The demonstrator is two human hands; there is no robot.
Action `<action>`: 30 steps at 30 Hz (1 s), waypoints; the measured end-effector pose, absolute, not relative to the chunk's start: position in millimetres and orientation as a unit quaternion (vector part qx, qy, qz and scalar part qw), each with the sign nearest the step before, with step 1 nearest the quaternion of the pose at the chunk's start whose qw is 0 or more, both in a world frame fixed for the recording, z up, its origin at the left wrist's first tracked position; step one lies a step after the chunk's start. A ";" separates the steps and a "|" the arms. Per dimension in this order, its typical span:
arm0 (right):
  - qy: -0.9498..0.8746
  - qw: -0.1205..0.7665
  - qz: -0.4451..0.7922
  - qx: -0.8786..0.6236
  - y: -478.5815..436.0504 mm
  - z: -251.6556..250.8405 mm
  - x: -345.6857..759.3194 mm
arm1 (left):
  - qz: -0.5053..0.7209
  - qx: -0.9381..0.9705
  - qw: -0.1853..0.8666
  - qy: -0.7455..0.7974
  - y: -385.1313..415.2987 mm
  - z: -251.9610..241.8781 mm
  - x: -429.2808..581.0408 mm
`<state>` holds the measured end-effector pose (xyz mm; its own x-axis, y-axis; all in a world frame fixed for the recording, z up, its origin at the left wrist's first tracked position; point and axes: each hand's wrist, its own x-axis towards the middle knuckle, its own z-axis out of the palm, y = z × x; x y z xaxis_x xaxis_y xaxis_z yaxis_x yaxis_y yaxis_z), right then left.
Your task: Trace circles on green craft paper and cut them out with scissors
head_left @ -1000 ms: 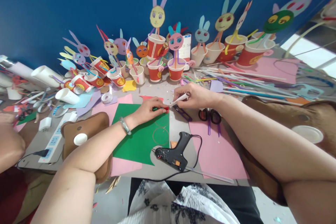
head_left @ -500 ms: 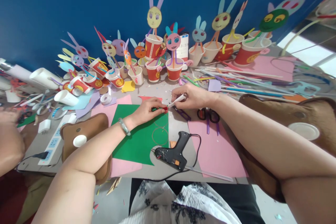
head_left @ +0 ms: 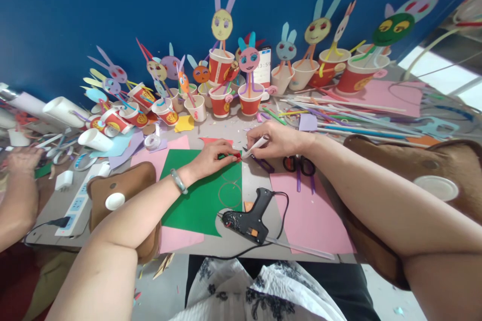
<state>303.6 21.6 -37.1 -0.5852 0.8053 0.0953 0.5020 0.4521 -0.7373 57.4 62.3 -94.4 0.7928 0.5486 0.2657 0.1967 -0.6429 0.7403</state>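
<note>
My left hand (head_left: 215, 157) rests over the top right of a green paper sheet (head_left: 192, 195), its fingertips pressing a small red piece (head_left: 238, 156) at the sheet's edge. In my right hand (head_left: 273, 139) is a white pen (head_left: 258, 144), pinched and slanted, its tip close to the red piece. A round outline (head_left: 230, 194) is drawn on the green sheet below my left hand. Beneath my right hand lies a purple-framed object (head_left: 264, 164), partly hidden. Black-handled scissors (head_left: 299, 164) lie right of it. Nearer to me is a black glue gun (head_left: 248, 220).
Paper cups with rabbit-faced figures (head_left: 250, 100) line the back, with a phone (head_left: 265, 72) among them. Pipe cleaners (head_left: 361, 120) are heaped at right. Brown cushions (head_left: 124, 185) flank my arms. A power strip (head_left: 77, 205) and another person's hand (head_left: 24, 160) are at left.
The pen has tilted slightly in my right hand, which stays near the red piece. My left hand hardly moves. At far left the other person's hand has shifted away from me.
</note>
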 end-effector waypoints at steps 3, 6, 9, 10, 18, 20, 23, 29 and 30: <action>-0.816 0.221 0.358 -0.396 20.0 -33.7 304.2 | 0.244 0.875 0.360 0.214 62.1 -95.0 57.4; -0.803 0.262 0.353 -0.401 18.8 -28.4 306.1 | 0.251 0.879 0.344 0.212 61.9 -95.1 57.6; -0.778 0.326 0.342 -0.414 18.9 -25.5 307.5 | 0.252 0.882 0.336 0.212 62.0 -95.1 57.6; -0.769 0.343 0.338 -0.421 19.1 -25.6 307.4 | 0.252 0.882 0.338 0.212 62.0 -95.3 57.6; -0.741 0.422 0.263 -0.450 19.2 -36.4 299.3 | 0.255 0.878 0.345 0.213 62.0 -96.5 57.3; -0.755 0.401 0.281 -0.437 19.3 -39.7 297.3 | 0.250 0.880 0.343 0.213 61.9 -95.5 57.3; -0.804 0.337 0.273 -0.406 20.6 -45.7 294.9 | 0.246 0.883 0.340 0.209 61.7 -94.1 57.4; -0.855 0.279 0.209 -0.383 21.8 -58.6 288.1 | 0.258 0.879 0.348 0.201 62.6 -97.2 58.1; -0.857 0.276 0.213 -0.379 21.3 -59.7 287.0 | 0.259 0.877 0.351 0.202 62.8 -98.0 58.2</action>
